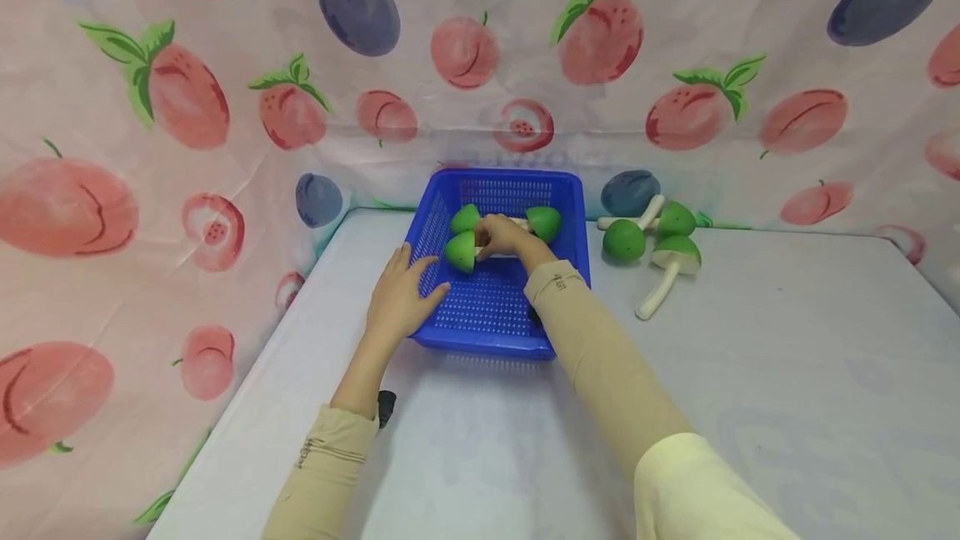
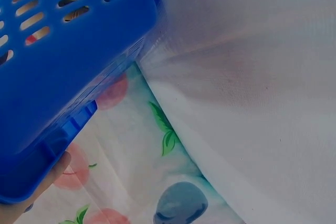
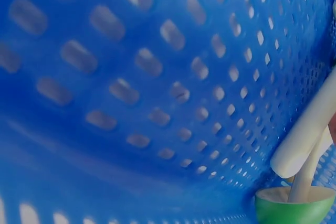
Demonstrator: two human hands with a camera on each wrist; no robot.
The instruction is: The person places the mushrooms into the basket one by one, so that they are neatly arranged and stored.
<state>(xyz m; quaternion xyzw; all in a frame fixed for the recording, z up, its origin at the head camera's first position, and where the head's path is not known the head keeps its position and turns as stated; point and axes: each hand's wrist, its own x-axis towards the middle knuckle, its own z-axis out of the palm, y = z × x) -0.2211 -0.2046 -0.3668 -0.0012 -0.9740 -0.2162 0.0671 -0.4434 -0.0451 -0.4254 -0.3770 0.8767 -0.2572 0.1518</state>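
A blue perforated plastic basket [image 1: 480,342] stands on the table near the back wall. My right hand [image 1: 501,235] reaches inside it, fingers curled on the white stem of a green-capped toy mushroom [image 1: 460,252]. Two more green caps show beside that hand, a toy mushroom [image 1: 466,217] behind it and another mushroom [image 1: 544,224] to its right. In the right wrist view, a white stem [image 3: 303,135] crosses above a green cap [image 3: 294,212] by the basket wall. My left hand [image 1: 397,294] touches the basket's left rim, its thumb and fingers spread; its fingertips show along the rim in the left wrist view.
Right of the basket, several toy mushrooms lie in a group, among them a mushroom [image 1: 675,255] with its stem toward me. A white cloth covers the table [image 1: 787,373]. Fruit-printed fabric [image 1: 465,140] hangs behind and to the left, close to the basket.
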